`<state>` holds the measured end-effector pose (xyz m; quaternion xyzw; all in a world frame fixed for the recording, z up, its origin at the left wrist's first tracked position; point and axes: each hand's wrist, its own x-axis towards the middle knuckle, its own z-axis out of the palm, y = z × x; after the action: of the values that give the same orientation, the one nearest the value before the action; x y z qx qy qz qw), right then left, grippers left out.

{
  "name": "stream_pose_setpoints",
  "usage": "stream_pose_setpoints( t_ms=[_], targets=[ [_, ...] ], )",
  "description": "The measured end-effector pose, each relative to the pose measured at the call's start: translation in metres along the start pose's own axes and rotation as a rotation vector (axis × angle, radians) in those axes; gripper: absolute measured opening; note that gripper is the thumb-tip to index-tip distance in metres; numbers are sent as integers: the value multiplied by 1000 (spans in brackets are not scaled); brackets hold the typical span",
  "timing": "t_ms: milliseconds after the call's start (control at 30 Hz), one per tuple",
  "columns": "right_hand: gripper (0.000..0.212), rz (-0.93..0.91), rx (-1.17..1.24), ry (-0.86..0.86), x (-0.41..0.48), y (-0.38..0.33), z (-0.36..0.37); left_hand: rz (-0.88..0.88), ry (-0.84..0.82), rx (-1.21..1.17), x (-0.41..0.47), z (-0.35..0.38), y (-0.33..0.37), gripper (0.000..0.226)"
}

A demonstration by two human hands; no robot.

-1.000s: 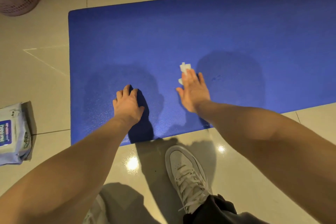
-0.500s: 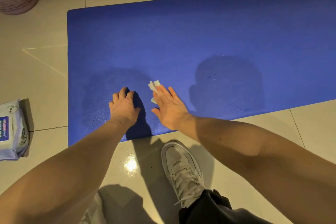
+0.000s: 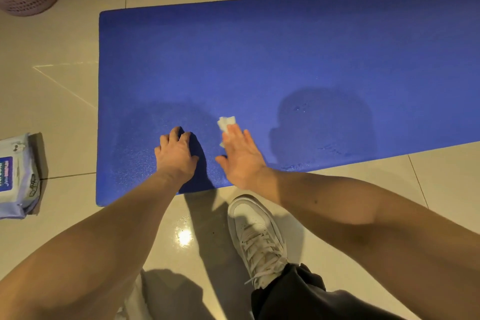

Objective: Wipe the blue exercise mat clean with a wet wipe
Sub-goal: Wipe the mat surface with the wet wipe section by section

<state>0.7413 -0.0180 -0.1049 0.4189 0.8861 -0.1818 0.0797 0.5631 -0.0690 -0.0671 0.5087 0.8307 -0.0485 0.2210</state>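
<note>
The right hand [image 3: 241, 158] lies flat with straight fingers, pressing the wipe [image 3: 226, 122] onto the mat [image 3: 259, 60]; it clamps nothing, and only a crumpled white corner pokes out past the fingertips. Just left of it the left hand [image 3: 175, 156] holds nothing: its fingers are bent, with the tips planted on the mat as a brace near the edge closest to the person. Darker, damp-looking patches lie around that bracing hand and well to the right of the wipe, while the mat beyond the fingertips looks dry, so most of the surface probably remains to be done. To wipe well, spread the bunched wipe so more of it sits under the palm. Press evenly, work in overlapping strokes away from the wetted patches toward the far edge, and let the left hand pin the mat so it does not creep on the glossy floor [image 3: 65, 112]. The pack [image 3: 18, 176] lies far left of both hands if a fresh wipe is needed.
</note>
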Motion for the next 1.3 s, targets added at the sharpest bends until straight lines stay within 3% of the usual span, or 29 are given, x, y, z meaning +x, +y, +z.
stream_pose_setpoints(
  t_ms=[67,200,333,467,633,800,967,1100,1167,1300],
  targets=[
    [73,-69,-115,-60,-2,-7,4,1,3,2,-4,2,0,72],
    [69,-101,-112,33,-9,30,-5,1,-3,-1,-9,5,-4,71],
    [67,83,-132,77,-25,85,-17,-2,-9,-12,-15,6,-8,72],
    [68,227,-32,84,-20,73,-20,1,-11,-11,-19,7,-5,72],
    [71,-29,-58,0,-23,9,4,-9,-1,-16,-18,9,-3,71],
    [74,-151,-174,-3,-31,35,0,-11,-1,-17,-22,11,-2,71],
    [73,-3,-156,88,-58,97,-9,-3,7,-29,-29,17,-4,71],
    [80,121,-89,74,-58,80,-8,-13,5,-36,-33,20,-2,70],
    [72,85,-3,111,-55,54,-4,-17,9,-46,-33,19,-1,70],
    [75,-90,-68,7,-56,10,17,-14,13,-54,-32,20,-2,70]
  ],
)
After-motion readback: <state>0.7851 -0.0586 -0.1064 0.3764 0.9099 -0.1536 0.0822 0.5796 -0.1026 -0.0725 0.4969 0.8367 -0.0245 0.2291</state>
